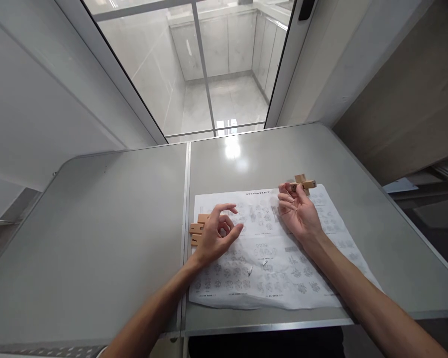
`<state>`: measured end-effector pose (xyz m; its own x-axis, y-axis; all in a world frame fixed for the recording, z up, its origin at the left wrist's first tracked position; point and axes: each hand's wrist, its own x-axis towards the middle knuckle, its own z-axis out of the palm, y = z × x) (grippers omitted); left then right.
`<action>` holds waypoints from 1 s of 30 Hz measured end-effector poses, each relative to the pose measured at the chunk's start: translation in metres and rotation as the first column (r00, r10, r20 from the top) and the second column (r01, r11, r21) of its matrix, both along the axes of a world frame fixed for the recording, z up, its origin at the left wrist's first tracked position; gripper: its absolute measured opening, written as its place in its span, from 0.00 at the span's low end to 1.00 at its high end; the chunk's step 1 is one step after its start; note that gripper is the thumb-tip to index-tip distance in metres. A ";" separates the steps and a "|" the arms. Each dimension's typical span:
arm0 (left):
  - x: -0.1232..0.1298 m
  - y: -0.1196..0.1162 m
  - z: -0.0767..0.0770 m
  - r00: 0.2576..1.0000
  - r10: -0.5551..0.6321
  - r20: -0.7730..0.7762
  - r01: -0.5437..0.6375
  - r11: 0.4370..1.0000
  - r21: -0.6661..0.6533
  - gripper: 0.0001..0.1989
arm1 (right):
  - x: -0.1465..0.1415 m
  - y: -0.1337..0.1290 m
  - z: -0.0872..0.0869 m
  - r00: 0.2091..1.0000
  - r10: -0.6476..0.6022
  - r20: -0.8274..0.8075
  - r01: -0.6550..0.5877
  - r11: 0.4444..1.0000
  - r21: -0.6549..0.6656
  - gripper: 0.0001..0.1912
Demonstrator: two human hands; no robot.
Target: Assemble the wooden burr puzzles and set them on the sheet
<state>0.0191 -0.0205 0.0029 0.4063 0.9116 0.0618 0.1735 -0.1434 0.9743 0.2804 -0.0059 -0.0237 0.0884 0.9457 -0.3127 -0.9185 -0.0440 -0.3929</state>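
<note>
On the printed diagram sheet (261, 238) lie two white scraps (250, 271); at its left edge, three notched wooden puzzle pieces (196, 228) show beside the left hand (218, 233), its fingers curled apart, thumb off the fingertips. Over the sheet's far right part, the right hand (298, 211) pinches one crossed wooden cluster (305, 184). Bare tabletop (89, 238) spreads left of the sheet.

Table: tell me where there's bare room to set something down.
Widest bare patch: the left panel, left of the metal seam, except where the left forearm crosses. Another: between the paper and the window. Crowded: the paper, with the left hand by wooden blocks, the right hand holding wooden pieces, and white scraps.
</note>
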 end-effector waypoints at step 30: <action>-0.059 0.009 0.004 0.825 0.105 -0.555 0.237 0.828 0.509 0.30 | -0.030 -0.019 0.010 0.566 0.220 0.795 -0.414 0.909 0.043 0.16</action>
